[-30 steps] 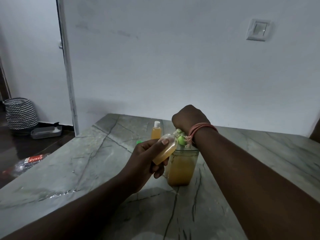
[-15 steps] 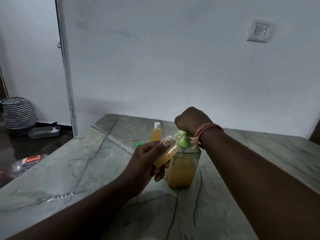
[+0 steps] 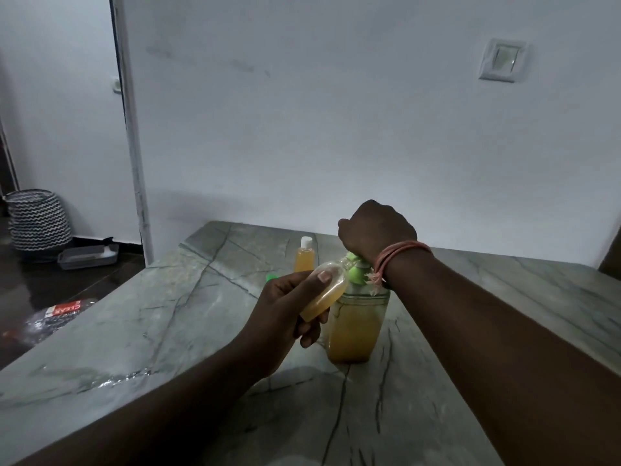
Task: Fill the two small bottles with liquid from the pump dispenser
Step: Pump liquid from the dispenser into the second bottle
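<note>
Head view: left hand (image 3: 285, 309) grip clamps half-full small bottle (image 3: 324, 290); right hand (image 3: 376, 230) fisted atop amber-filled pump dispenser (image 3: 356, 327).

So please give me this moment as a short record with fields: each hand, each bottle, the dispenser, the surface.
left hand: grips a small bottle, tilted, mouth at the pump spout
small bottle in hand: uncapped, partly filled with amber liquid
right hand: on top of the green pump head, fingers curled
pump dispenser: upright on the table, amber liquid to well above half
second small bottle: upright behind, white cap on, filled
green cap: on the table, behind the left hand
table: grey marble with dark veins
</note>
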`<state>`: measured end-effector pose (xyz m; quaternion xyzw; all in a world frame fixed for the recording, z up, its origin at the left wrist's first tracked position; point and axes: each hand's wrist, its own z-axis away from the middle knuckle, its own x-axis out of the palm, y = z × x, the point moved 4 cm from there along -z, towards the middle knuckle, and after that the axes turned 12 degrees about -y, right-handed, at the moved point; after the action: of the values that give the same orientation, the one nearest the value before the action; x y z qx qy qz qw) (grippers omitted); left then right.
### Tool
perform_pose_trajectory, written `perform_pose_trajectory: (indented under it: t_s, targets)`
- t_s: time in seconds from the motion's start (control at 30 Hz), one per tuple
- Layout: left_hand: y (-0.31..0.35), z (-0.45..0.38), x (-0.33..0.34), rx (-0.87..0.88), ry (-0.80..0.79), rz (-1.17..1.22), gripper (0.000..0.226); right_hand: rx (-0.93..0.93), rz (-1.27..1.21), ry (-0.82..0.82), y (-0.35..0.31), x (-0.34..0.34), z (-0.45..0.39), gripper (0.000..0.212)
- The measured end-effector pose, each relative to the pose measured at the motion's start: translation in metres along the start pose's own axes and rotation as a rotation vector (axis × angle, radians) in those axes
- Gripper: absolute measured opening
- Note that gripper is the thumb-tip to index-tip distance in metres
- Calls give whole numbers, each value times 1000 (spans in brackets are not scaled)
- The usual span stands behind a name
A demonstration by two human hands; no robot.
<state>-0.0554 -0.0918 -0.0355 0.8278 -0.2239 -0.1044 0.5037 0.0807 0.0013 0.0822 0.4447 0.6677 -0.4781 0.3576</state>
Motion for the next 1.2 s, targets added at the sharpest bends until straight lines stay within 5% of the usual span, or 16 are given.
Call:
perform_pose_trajectory:
  t_s: [0.13,0.33,0.63,0.83,1.03,1.2]
  targets:
    - [4,0,3,-2,1,-1,38,-29,111,-49,-7,-8,-3,19]
    - [3,-3,-2,4,6,-15,32,-34,48,103,-6,-4,0,29]
    - [4,-2,1,1,13,-4,33,-81,151,4,-15,-9,-2,20]
    - [1,-3,0,3,1,-15,30,11,-42,-125,0,1,-5,20]
    - [5,-2,1,-9,3,-12,35,-69,114,-29,-8,-10,-5,22]
    - [3,-3,0,-19,5,-10,35,-42,11,38,-1,-3,-5,32]
